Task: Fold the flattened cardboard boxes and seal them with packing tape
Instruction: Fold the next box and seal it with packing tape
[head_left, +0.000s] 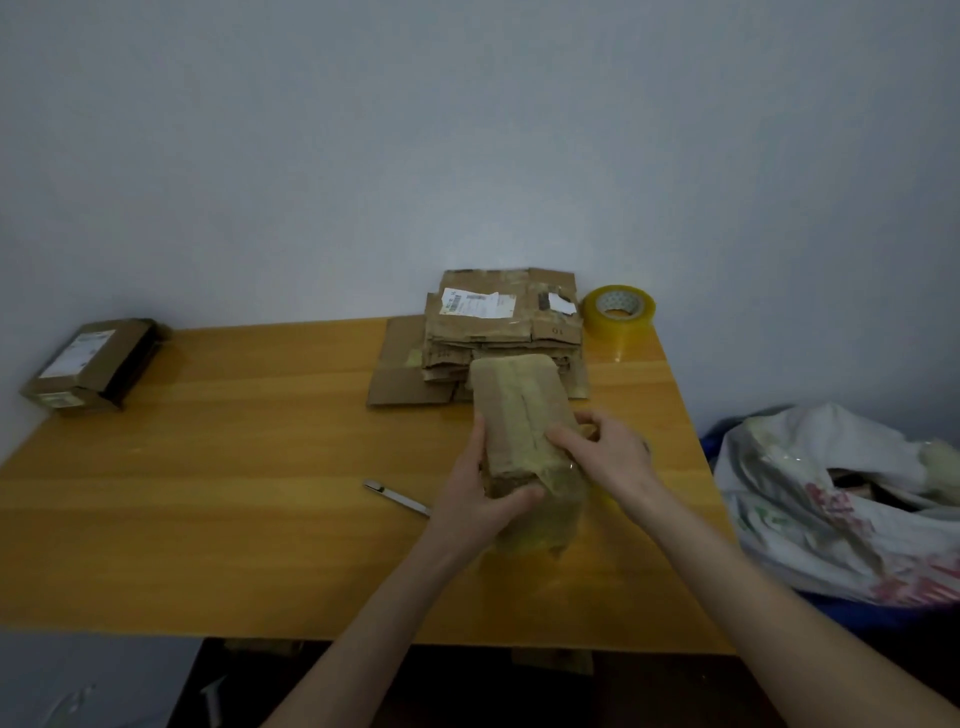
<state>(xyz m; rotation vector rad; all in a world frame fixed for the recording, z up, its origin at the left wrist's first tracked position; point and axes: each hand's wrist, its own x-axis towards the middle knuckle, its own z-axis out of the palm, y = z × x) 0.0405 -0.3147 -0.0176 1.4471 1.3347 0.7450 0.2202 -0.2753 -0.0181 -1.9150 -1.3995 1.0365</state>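
Hands meet on one folded cardboard box (519, 405), which stands on the wooden table (208, 467) with its long side running away from the person. The left hand (483, 488) grips the box's near left corner: its fingers lie up along the left wall and the thumb curls across the near end. The right hand (608, 452) rests on the box's right upper edge, not clenched, its forefinger stretched out straight across the top face; how its lower fingers lie against the far side is hidden. The box sits between the two hands, reaching well beyond their fingertips. A glossy strip of clear tape (545, 525) hangs over the box's near end, under the left thumb and down to the table.

Just beyond the box's far end, past both hands, lies a stack of flattened cardboard (498, 332). A roll of packing tape (618, 309) sits farther out than the right hand, just beside that stack. A slim cutter (397, 499) lies on the table close to the left wrist, on its outer side. Far off to the left hand's side, at the table's corner, stands a closed box (93, 364). Beyond the table edge on the right hand's side slumps a plastic bag (831, 493).
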